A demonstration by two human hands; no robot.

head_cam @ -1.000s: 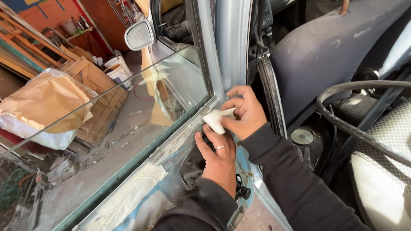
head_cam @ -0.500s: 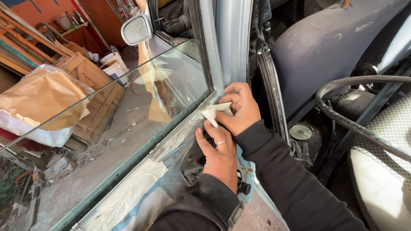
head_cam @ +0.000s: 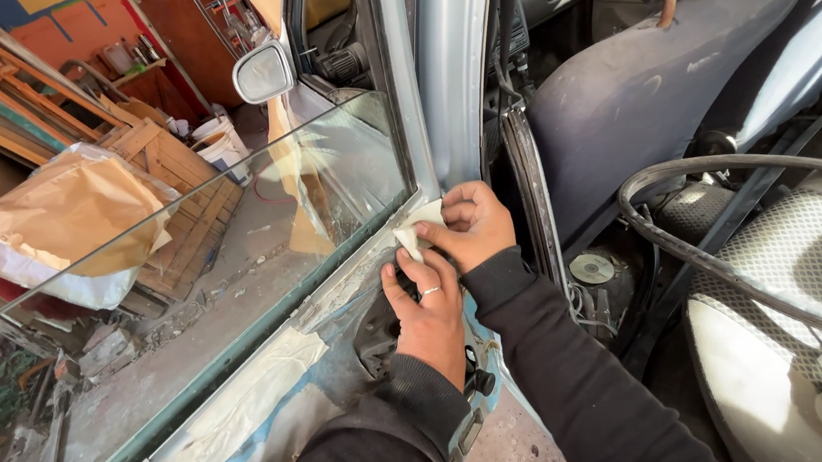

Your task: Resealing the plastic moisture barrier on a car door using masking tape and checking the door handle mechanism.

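Shifted slightly up the door edge since half a second before: both hands, now closer to the foot of the grey window pillar (head_cam: 446, 74). Right hand (head_cam: 471, 229) curled shut, fingers pinching a small pale folded piece, paper or cloth, cannot tell which (head_cam: 418, 230), pressed against the sanded top edge of the open car door (head_cam: 319, 353), right at the rear corner of the window glass (head_cam: 227, 264). Left hand (head_cam: 431, 313) just below, touching the right hand's knuckles, fingers bent against the door edge, a ring on one finger; holding nothing of its own as far as could be seen, palm side hidden. Both sleeves dark.

Door skin patchy, pale filler over blue paint. Glass raised, slanting down toward the lower left. Wing mirror (head_cam: 264, 71) beyond the glass, near the front of the door. Seen through the glass: a bulky thing wrapped in brown paper (head_cam: 65, 228) on the ground, wooden pallets (head_cam: 169, 188) beside it, orange and blue wall further back. To the right of the hands: the dark seat back (head_cam: 644, 103), a loose black rubber seal (head_cam: 733, 222) looping across the cabin, a mesh-patterned seat cushion (head_cam: 809, 269) beneath it, and a small round disc (head_cam: 591, 268) on the floor by the sill.
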